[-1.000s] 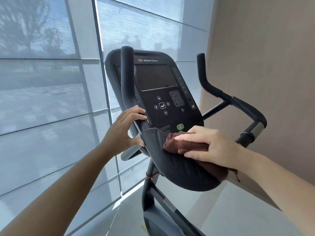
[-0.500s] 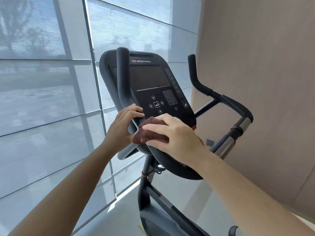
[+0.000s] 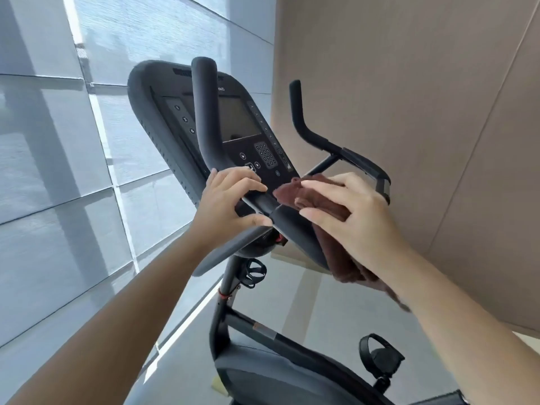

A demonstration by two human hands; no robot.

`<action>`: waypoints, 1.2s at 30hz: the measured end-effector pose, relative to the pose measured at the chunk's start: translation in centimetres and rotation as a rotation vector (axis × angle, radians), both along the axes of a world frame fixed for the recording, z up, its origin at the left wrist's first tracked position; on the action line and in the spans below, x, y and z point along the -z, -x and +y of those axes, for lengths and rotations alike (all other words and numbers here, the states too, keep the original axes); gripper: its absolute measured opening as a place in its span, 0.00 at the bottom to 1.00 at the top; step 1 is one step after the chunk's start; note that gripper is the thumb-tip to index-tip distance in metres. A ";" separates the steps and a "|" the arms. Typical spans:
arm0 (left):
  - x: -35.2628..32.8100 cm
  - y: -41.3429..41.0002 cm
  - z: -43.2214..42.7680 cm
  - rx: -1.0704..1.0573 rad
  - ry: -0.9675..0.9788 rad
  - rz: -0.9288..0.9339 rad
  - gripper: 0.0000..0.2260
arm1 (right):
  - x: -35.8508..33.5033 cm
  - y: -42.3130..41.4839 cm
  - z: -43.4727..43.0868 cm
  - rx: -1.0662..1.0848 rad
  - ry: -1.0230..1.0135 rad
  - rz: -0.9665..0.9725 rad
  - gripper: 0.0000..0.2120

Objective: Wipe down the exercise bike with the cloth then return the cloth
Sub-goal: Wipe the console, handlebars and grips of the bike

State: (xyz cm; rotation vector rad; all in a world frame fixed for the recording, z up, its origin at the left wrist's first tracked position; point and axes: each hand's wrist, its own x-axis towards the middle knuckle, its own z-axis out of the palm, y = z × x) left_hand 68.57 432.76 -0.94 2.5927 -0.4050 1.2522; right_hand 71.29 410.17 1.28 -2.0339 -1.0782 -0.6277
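Note:
The black exercise bike fills the middle of the head view, its console [image 3: 233, 121] facing me with a dark screen and keypad. My left hand [image 3: 225, 206] grips the left handlebar [image 3: 206, 112] just below its upright horn. My right hand [image 3: 350, 214] presses a brown cloth [image 3: 304, 194] against the padded centre of the handlebar, at the console's lower edge. The cloth's loose end hangs down under my right wrist. The right handlebar [image 3: 315, 135] is untouched.
A wall of shaded windows [image 3: 58, 171] runs along the left. A beige wall [image 3: 423, 112] stands close behind the bike on the right. Below are the bike's frame post [image 3: 225, 290], its housing [image 3: 277, 375] and a strapped pedal [image 3: 380, 361], over a grey floor.
My right hand has drawn the cloth rightward off the left handlebar grip onto the padded centre. My view has shifted left and down, showing the pedal. The left hand keeps its grip.

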 end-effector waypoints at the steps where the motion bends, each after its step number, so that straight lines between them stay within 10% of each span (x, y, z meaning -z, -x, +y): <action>1: 0.1 -0.1 0.2 0.010 -0.001 -0.018 0.28 | 0.2 0.6 1.6 0.065 0.059 -0.042 0.18; 14: 1.8 -2.0 1.1 0.133 0.091 -0.168 0.23 | 1.7 2.9 0.5 0.481 -0.056 0.116 0.13; 25: 2.0 -2.0 1.1 0.157 0.119 -0.185 0.21 | 1.7 3.5 6.1 0.788 0.203 -0.062 0.27; 36: 2.5 -2.2 0.3 0.102 0.156 -0.267 0.19 | 4.3 3.1 6.2 0.897 0.065 -0.412 0.16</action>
